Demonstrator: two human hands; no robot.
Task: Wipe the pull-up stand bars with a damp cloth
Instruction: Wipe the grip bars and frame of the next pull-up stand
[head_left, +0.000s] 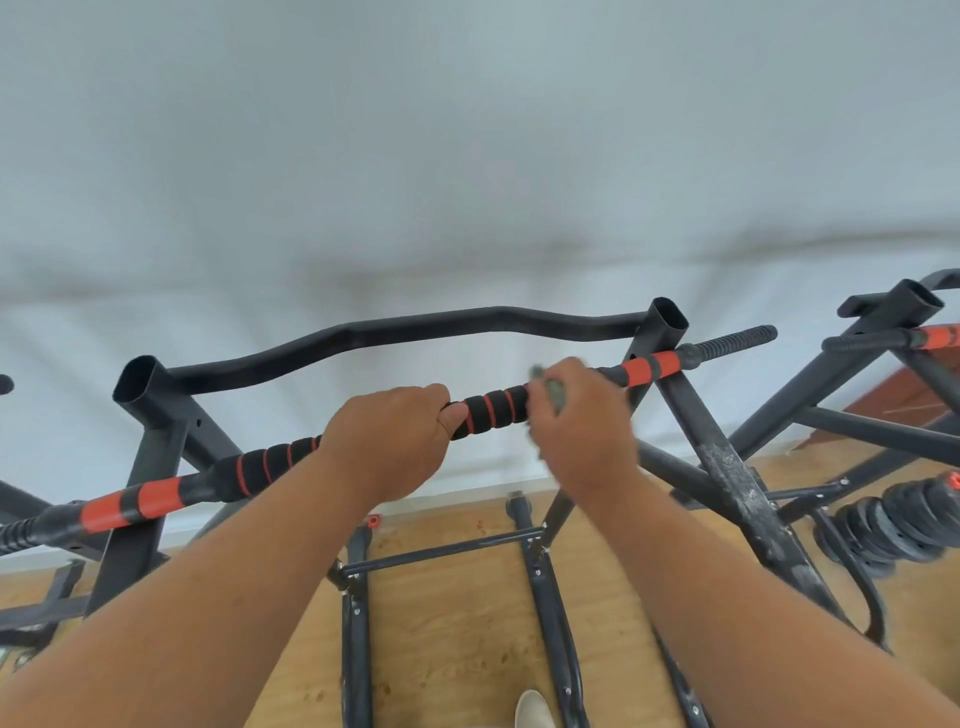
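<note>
From the head camera, looking down over both forearms, the person is standing at a black steel pull-up stand (727, 467) with a long horizontal grip bar (488, 408) running from lower left to upper right, wrapped in black foam with thin orange rings and broad orange bands near each end. The left hand (395, 441) is wrapping around this bar near its middle, fingers curling over the top and the thumb tucking underneath against the foam. Just beside it to the right, the right hand (582, 426) is closing on a small grey-green cloth (550, 389), which is bunching up between the fingers and lying against the same bar; only a scrap of the cloth is showing above the knuckles (the hand is blurred, so how far the cloth goes round the bar I cannot tell). A short stretch of ringed foam is lying bare between the two hands.

Behind the grip bar a wavy black upper bar (415, 327) is joining two open-topped upright posts. To the right, a second black frame (883, 332) is standing close by, and a stack of black weight plates (893, 525) is sitting near it. Below, the stand's base rails are resting on a light wooden floor (457, 623), and a pale wall (467, 156) is filling the upper part of the view. A pale shoe tip (532, 709) is showing at the bottom edge.
</note>
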